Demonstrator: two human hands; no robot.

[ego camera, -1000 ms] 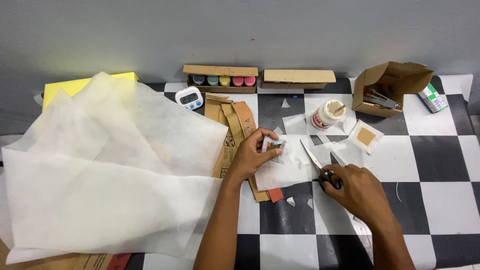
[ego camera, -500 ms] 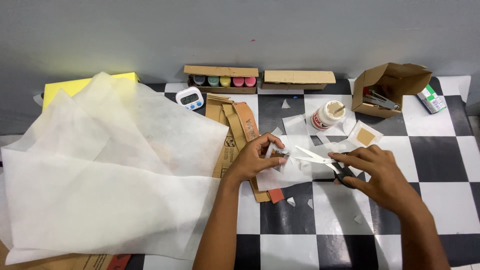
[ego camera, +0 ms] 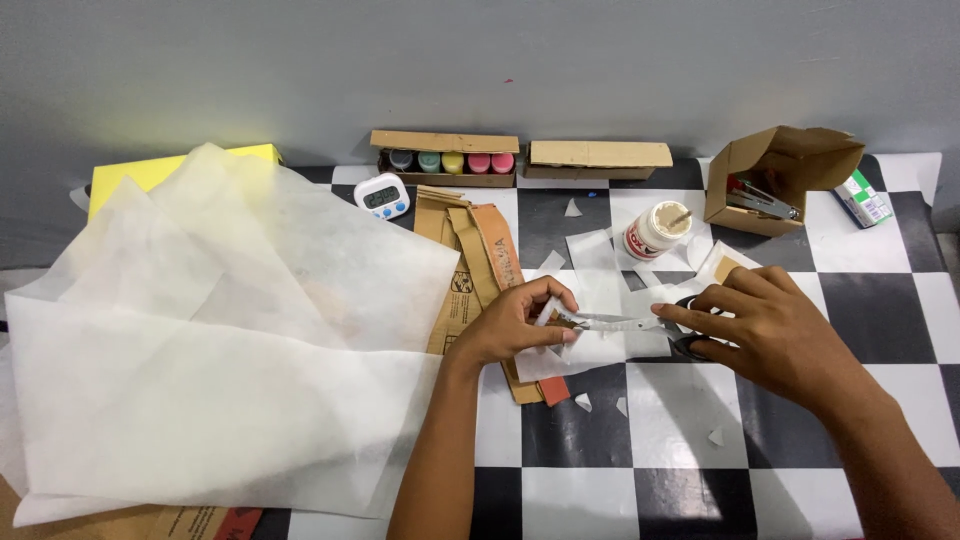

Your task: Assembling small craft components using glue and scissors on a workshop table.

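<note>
My left hand (ego camera: 518, 325) pinches a small piece of white paper (ego camera: 590, 350) near the table's middle. My right hand (ego camera: 770, 325) grips black-handled scissors (ego camera: 640, 322), whose blades point left and meet the paper at my left fingertips. The handles are mostly hidden under my right fingers. The paper lies on the black-and-white checkered table (ego camera: 780, 470), partly over folded brown cardboard strips (ego camera: 478, 250).
Large white tissue sheets (ego camera: 220, 350) cover the left side over a yellow board (ego camera: 130, 172). At the back stand a digital timer (ego camera: 382, 196), a cardboard box of paint pots (ego camera: 446, 160), a closed cardboard box (ego camera: 598, 158), a glue jar (ego camera: 655, 230), an open carton (ego camera: 775, 180). Paper scraps lie scattered.
My right hand has carried the scissors up and to the left, swinging the blades from pointing away to lying across at my left fingers. The left hand holds steady.
</note>
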